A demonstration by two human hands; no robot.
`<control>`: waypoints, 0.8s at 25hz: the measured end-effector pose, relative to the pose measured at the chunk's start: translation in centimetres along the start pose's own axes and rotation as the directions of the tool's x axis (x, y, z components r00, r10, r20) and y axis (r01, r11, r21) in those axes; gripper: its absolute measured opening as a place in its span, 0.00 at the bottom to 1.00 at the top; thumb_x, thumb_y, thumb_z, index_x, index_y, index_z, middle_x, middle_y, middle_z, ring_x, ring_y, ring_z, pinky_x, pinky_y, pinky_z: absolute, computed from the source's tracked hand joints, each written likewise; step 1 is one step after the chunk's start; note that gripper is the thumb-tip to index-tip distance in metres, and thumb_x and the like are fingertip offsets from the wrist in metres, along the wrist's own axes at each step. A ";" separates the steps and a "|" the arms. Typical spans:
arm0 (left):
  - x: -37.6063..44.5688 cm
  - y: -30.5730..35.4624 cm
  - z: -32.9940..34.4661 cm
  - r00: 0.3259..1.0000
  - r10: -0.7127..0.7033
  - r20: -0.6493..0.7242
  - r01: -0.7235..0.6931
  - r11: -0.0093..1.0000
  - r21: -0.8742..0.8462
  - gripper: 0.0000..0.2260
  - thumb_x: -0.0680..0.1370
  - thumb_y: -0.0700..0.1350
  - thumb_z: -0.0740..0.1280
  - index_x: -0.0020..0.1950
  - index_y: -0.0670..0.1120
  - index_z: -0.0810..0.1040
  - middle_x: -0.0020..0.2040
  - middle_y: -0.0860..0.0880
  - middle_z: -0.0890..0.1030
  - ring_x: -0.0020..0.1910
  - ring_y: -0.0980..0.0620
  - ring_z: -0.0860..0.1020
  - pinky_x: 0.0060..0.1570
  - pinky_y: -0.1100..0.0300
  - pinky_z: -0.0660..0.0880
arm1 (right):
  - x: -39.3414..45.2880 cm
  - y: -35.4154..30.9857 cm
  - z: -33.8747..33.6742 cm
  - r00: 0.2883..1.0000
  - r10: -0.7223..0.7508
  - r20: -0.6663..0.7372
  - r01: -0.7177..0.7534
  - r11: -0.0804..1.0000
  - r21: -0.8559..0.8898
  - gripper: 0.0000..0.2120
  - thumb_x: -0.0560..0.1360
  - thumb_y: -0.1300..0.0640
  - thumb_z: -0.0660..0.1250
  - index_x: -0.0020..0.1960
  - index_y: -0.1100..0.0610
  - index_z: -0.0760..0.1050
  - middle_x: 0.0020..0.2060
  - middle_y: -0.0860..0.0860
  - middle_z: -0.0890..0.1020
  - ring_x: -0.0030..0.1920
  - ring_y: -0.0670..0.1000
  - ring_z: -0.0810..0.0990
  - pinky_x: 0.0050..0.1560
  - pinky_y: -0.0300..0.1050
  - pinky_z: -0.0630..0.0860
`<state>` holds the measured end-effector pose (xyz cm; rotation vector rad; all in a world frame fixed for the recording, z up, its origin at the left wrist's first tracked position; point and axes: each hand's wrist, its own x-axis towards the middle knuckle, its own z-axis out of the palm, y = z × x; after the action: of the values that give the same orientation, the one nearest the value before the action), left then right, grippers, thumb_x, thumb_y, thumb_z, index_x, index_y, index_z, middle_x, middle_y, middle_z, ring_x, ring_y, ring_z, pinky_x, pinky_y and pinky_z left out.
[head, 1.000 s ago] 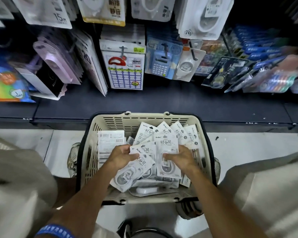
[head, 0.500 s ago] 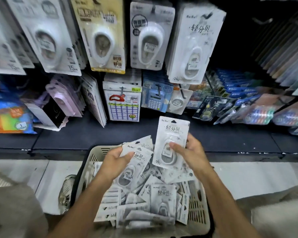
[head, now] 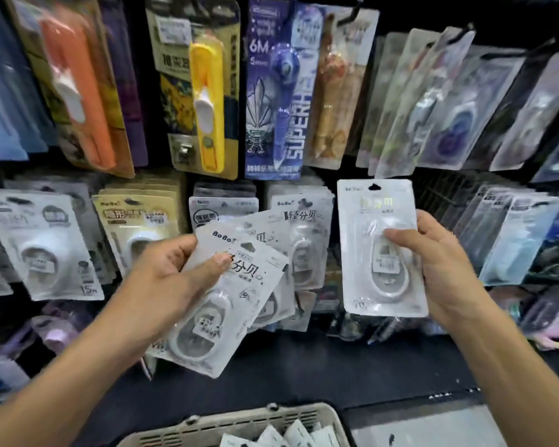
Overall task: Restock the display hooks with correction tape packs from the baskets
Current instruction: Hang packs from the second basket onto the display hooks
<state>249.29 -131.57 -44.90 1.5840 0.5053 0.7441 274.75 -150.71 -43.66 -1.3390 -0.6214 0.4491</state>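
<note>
My left hand [head: 165, 279] grips a fanned bunch of white correction tape packs [head: 226, 304], thumb on top, held tilted in front of the display. My right hand [head: 433, 262] holds a single white correction tape pack [head: 381, 250] upright by its right edge, its hang hole at the top. Just left of that pack, a stack of the same packs [head: 304, 208] hangs on a display hook behind the bunch. The beige basket [head: 226, 424] with more packs sits at the bottom edge.
Rows of other packaged correction tapes hang on the wall: a yellow one [head: 207, 91], a blue "6M" pack [head: 275, 85], white packs at left [head: 42, 250]. A dark shelf ledge [head: 320, 372] runs below the hooks. Clear-wrapped packs [head: 433, 101] hang at upper right.
Both hands rose from the basket to the level of the hanging packs. The right hand's single pack moved up and right; the view tilted up, leaving the basket at the bottom edge.
</note>
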 end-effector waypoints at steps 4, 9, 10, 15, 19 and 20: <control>1.0 -0.7 1.0 0.997 -0.078 0.024 0.081 0.983 -0.164 0.14 0.72 0.43 0.71 0.54 0.39 0.83 0.50 0.40 0.87 0.47 0.42 0.87 0.41 0.59 0.84 | 0.2 1.0 -2.7 0.976 -0.010 -0.217 -0.020 0.991 -0.135 0.22 0.74 0.59 0.75 0.64 0.46 0.73 0.51 0.46 0.87 0.46 0.51 0.88 0.42 0.50 0.81; 1.5 -1.3 2.7 0.991 -0.127 0.031 0.131 0.962 -0.238 0.12 0.70 0.43 0.71 0.51 0.40 0.83 0.50 0.38 0.87 0.45 0.41 0.87 0.43 0.52 0.84 | -0.2 0.9 -3.8 0.978 -0.059 -0.202 0.021 0.983 -0.185 0.15 0.69 0.50 0.77 0.53 0.47 0.78 0.44 0.49 0.88 0.43 0.46 0.86 0.45 0.47 0.77; 1.7 -1.1 3.0 0.993 -0.115 0.031 0.119 0.955 -0.271 0.10 0.70 0.42 0.71 0.49 0.41 0.84 0.50 0.38 0.87 0.44 0.43 0.87 0.41 0.54 0.84 | -0.4 1.2 -3.9 0.979 -0.072 -0.191 0.028 0.973 -0.228 0.11 0.69 0.49 0.77 0.49 0.47 0.79 0.42 0.48 0.87 0.42 0.44 0.85 0.46 0.46 0.76; 2.1 -0.6 4.3 0.997 -0.057 0.058 0.075 0.920 -0.385 0.08 0.71 0.39 0.70 0.46 0.46 0.88 0.50 0.39 0.87 0.45 0.46 0.87 0.39 0.60 0.83 | -0.2 1.6 -2.5 0.945 -0.247 -0.214 0.041 0.739 -0.672 0.10 0.76 0.49 0.72 0.57 0.44 0.79 0.57 0.46 0.84 0.54 0.47 0.82 0.51 0.48 0.78; 2.4 -1.1 5.3 0.995 -0.065 0.079 0.090 0.918 -0.385 0.10 0.72 0.40 0.70 0.51 0.46 0.87 0.55 0.39 0.86 0.52 0.44 0.86 0.47 0.58 0.83 | -1.6 1.8 0.7 0.953 -0.164 0.255 0.271 0.840 -0.470 0.18 0.76 0.45 0.70 0.65 0.48 0.77 0.61 0.44 0.81 0.61 0.47 0.81 0.58 0.46 0.77; 2.6 -1.3 5.4 0.994 -0.081 0.077 0.105 0.913 -0.394 0.10 0.72 0.41 0.70 0.52 0.46 0.86 0.56 0.40 0.86 0.53 0.43 0.86 0.48 0.57 0.83 | -2.1 2.0 1.2 0.920 -0.042 0.389 0.184 0.923 -0.337 0.14 0.78 0.49 0.70 0.62 0.51 0.80 0.58 0.48 0.85 0.57 0.50 0.84 0.56 0.46 0.79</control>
<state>255.08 -133.39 -45.89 1.1893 0.3559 0.6755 272.46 -150.70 -45.84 -1.5738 -1.1442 0.5149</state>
